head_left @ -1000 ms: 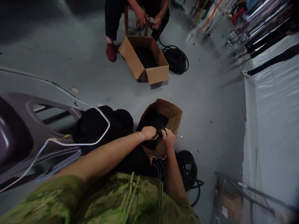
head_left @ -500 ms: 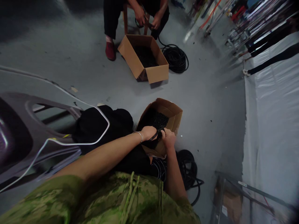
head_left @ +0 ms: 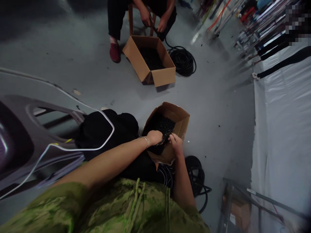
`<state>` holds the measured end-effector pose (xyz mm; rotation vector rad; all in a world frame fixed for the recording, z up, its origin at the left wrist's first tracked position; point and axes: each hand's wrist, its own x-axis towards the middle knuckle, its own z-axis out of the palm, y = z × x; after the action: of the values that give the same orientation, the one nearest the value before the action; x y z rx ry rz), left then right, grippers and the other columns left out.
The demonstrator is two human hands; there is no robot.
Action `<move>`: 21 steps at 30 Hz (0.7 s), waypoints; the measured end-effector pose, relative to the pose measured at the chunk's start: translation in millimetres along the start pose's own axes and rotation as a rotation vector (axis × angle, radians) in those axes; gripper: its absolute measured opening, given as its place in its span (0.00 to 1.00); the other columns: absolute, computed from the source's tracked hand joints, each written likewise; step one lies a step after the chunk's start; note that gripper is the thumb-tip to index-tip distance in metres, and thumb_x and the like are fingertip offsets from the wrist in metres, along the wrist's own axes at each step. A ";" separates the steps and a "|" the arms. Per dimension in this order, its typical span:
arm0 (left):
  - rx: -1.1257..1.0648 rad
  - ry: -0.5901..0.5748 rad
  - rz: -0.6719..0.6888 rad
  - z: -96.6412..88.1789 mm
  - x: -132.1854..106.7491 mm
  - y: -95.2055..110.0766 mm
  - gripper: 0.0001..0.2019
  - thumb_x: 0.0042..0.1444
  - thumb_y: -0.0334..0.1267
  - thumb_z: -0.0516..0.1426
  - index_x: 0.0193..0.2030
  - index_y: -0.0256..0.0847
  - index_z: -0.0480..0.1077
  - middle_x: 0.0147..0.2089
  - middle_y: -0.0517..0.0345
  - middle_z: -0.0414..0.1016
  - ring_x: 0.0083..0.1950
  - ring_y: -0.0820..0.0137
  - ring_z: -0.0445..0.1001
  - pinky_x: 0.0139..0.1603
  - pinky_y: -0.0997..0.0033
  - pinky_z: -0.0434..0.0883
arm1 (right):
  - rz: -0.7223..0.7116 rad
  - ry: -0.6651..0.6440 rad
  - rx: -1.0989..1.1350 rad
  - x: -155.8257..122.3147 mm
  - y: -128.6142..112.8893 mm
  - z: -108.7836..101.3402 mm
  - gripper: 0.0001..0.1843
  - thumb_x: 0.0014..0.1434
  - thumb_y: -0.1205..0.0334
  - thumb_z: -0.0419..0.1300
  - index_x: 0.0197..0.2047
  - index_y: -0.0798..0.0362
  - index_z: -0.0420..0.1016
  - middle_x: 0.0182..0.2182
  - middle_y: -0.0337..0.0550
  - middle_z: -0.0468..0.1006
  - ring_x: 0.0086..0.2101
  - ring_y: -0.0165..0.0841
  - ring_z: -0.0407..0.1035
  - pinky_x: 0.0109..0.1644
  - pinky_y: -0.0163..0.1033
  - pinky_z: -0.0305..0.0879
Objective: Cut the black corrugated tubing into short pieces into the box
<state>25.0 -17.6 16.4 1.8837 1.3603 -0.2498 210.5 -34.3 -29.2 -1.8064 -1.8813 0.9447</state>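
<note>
Over a cardboard box [head_left: 182, 124] in front of my knees, my two hands work close together. My left hand [head_left: 155, 137], with a bracelet at the wrist, is closed around dark-handled scissors [head_left: 160, 142]. My right hand [head_left: 176, 142] pinches a black cable, whose held end is mostly hidden by the fingers. Small black pieces [head_left: 165, 124] lie inside the box under the hands. On the floor by my right forearm rests a loose coil of black cable [head_left: 195, 171].
Across from me a seated person [head_left: 145, 16] handles a dark length above another cardboard box [head_left: 163, 77]. Beside that box lies a second black coil [head_left: 183, 61]. A grey plastic chair [head_left: 19, 129] and a white cord [head_left: 82, 149] are at left, white sheeting [head_left: 282, 129] at right.
My right hand has shifted slightly, its fingers now more drawn together on the cable. The left hand has turned a little. The seated person's hands have moved lower.
</note>
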 end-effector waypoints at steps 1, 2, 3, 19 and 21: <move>0.000 0.001 0.001 0.1 0.3 -0.2 0.22 0.61 0.46 0.51 0.46 0.31 0.78 0.47 0.34 0.79 0.48 0.55 0.79 0.46 0.68 0.73 | -0.012 0.006 -0.008 -0.4 -0.4 -0.9 0.23 0.66 0.49 0.47 0.34 0.53 0.78 0.25 0.40 0.78 0.26 0.31 0.71 0.33 0.33 0.64; -0.001 0.003 0.000 0.1 0.5 -0.3 0.22 0.61 0.47 0.51 0.46 0.30 0.78 0.47 0.34 0.79 0.48 0.55 0.79 0.45 0.67 0.73 | -0.028 0.022 -0.027 -0.8 -0.3 -0.9 0.23 0.66 0.49 0.48 0.34 0.53 0.78 0.26 0.40 0.78 0.27 0.32 0.71 0.34 0.33 0.65; -0.002 0.005 -0.003 -0.1 0.5 -0.3 0.23 0.62 0.47 0.50 0.46 0.30 0.78 0.47 0.34 0.79 0.48 0.55 0.79 0.45 0.67 0.73 | -0.046 0.043 -0.059 -1.1 0.2 -0.1 0.22 0.66 0.50 0.48 0.35 0.53 0.79 0.27 0.42 0.79 0.29 0.33 0.72 0.35 0.34 0.65; 0.047 0.073 0.061 1.5 -0.9 1.3 0.23 0.63 0.44 0.48 0.41 0.29 0.80 0.41 0.34 0.80 0.44 0.52 0.80 0.41 0.65 0.73 | -0.097 0.172 -0.331 1.0 4.2 13.6 0.20 0.68 0.55 0.48 0.46 0.54 0.79 0.40 0.49 0.82 0.41 0.36 0.75 0.44 0.35 0.65; 0.037 0.073 0.048 0.8 -1.0 1.0 0.24 0.63 0.46 0.48 0.42 0.29 0.80 0.42 0.32 0.80 0.46 0.51 0.79 0.42 0.64 0.74 | -0.077 0.138 -0.237 1.7 2.9 9.8 0.21 0.67 0.53 0.47 0.42 0.53 0.80 0.34 0.46 0.82 0.35 0.34 0.74 0.40 0.34 0.65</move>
<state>25.6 -19.0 16.8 1.9708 1.3655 -0.1846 205.9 -34.8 -38.4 -1.8605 -2.0289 0.5750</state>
